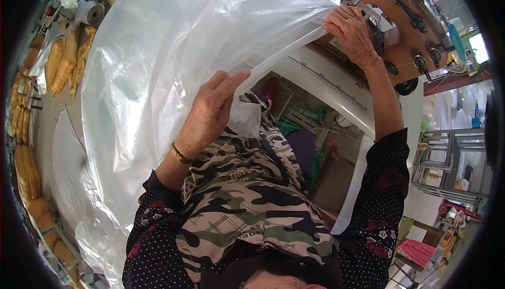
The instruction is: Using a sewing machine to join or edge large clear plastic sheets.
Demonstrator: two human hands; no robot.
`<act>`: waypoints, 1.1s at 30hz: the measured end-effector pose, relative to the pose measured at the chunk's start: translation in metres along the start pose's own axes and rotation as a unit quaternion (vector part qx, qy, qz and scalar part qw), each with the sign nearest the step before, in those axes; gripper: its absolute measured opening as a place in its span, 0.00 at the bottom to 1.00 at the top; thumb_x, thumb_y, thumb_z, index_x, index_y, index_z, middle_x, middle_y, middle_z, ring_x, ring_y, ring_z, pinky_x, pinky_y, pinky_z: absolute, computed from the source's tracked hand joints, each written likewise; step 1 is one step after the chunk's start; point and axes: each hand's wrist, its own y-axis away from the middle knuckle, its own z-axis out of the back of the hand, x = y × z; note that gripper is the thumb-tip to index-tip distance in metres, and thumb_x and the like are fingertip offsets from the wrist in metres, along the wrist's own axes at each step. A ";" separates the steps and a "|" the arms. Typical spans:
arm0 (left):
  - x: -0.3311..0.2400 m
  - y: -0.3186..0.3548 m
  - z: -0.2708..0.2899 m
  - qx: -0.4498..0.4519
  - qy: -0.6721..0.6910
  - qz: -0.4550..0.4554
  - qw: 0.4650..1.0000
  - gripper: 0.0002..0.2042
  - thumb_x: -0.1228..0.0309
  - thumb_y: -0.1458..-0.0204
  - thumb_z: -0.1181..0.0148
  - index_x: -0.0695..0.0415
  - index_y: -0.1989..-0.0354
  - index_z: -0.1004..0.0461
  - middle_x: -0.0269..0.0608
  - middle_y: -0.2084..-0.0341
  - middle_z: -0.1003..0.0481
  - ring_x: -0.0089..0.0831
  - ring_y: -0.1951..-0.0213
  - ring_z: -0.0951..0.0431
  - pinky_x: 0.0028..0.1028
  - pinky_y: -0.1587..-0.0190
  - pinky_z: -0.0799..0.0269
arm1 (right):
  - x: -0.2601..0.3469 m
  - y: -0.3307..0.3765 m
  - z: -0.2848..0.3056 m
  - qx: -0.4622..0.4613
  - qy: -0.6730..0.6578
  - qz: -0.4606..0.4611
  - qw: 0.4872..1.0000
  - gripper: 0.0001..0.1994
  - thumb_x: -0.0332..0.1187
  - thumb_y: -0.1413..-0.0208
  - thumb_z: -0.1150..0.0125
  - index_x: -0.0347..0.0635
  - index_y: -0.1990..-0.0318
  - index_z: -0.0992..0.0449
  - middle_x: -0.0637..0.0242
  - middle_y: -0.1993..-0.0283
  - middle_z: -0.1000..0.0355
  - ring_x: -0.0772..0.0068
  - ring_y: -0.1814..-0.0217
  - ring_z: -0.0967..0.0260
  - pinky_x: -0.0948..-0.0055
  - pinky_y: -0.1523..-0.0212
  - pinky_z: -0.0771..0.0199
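Large translucent plastic sheet (158, 52) spans from person's left to brown sewing machine (386, 7). Right hand (350, 33): grip pinching sheet's gathered edge. Left hand (209, 107) against sheet; grip closure: cannot tell. Advisable: smooth creases, fingers clear of machine.

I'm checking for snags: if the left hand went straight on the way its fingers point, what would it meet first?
The left hand would most likely meet the clear plastic sheet first, as that spreads just ahead; whether the two already touch is unclear in this view.
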 end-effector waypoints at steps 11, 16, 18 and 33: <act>0.001 0.000 -0.011 0.170 0.210 0.109 0.957 0.13 0.80 0.48 0.41 0.62 0.53 0.23 0.30 0.82 0.33 0.18 0.79 0.35 0.22 0.75 0.38 | 0.006 -0.002 0.002 -0.023 -0.001 0.000 1.000 0.08 0.36 0.38 0.52 0.41 0.61 0.30 0.62 0.61 0.31 0.59 0.51 0.35 0.62 0.45 0.43; -0.008 0.012 -0.043 0.216 0.360 0.184 0.888 0.12 0.80 0.47 0.43 0.61 0.55 0.21 0.18 0.83 0.40 0.09 0.78 0.44 0.16 0.77 0.48 | 0.012 0.007 -0.006 -0.092 0.019 -0.041 0.995 0.13 0.41 0.42 0.43 0.39 0.60 0.30 0.57 0.61 0.32 0.54 0.54 0.34 0.60 0.48 0.39; -0.004 0.018 -0.051 0.195 0.326 0.171 0.909 0.12 0.79 0.47 0.42 0.61 0.54 0.21 0.17 0.82 0.39 0.09 0.78 0.45 0.16 0.77 0.50 | 0.020 0.014 -0.013 -0.151 0.047 -0.074 0.985 0.14 0.41 0.44 0.40 0.39 0.60 0.29 0.57 0.60 0.31 0.53 0.54 0.34 0.60 0.49 0.38; 0.025 0.029 -0.051 0.132 0.476 0.236 0.837 0.14 0.80 0.46 0.41 0.64 0.50 0.23 0.26 0.72 0.25 0.11 0.72 0.32 0.14 0.70 0.38 | 0.041 0.026 -0.038 -0.286 0.112 -0.233 0.923 0.18 0.45 0.45 0.39 0.38 0.58 0.24 0.60 0.53 0.26 0.56 0.49 0.32 0.60 0.46 0.38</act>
